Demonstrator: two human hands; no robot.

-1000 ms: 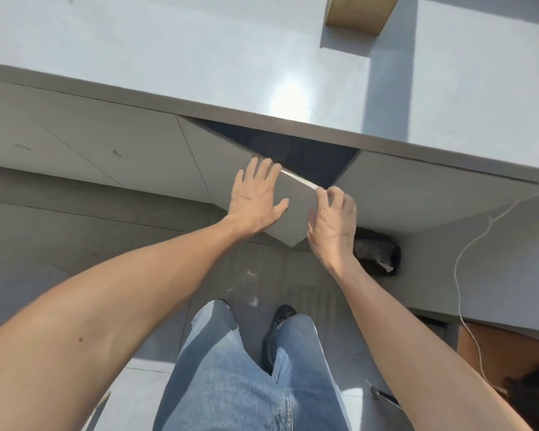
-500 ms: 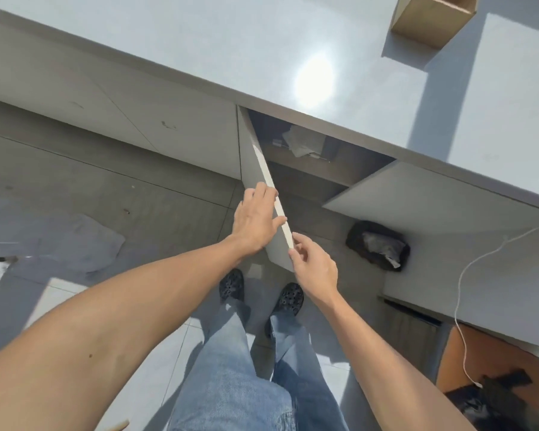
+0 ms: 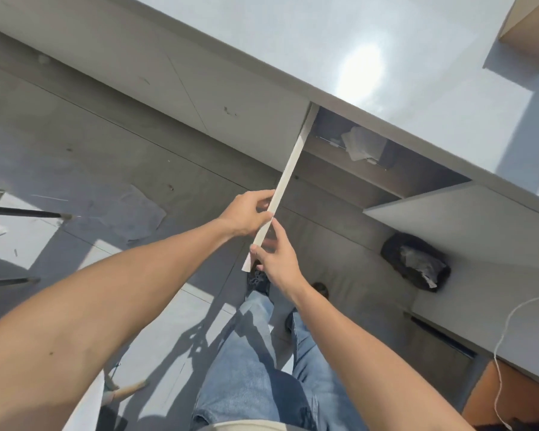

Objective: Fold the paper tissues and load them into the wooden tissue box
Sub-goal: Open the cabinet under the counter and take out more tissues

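— What do we have closest to us?
— Our right hand (image 3: 276,259) pinches the cabinet door (image 3: 288,171) edge low down; our left hand (image 3: 246,214) grips it just above.
— And the tissues?
— Crumpled paper tissues (image 3: 363,147) lie on the shelf inside — the wooden tissue box (image 3: 531,31) sits on the countertop (image 3: 324,42) beyond.

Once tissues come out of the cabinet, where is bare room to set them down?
Counter: bare from its front edge back to the wooden box. Crowded: cabinet shelf, where papers lie, between both open doors.
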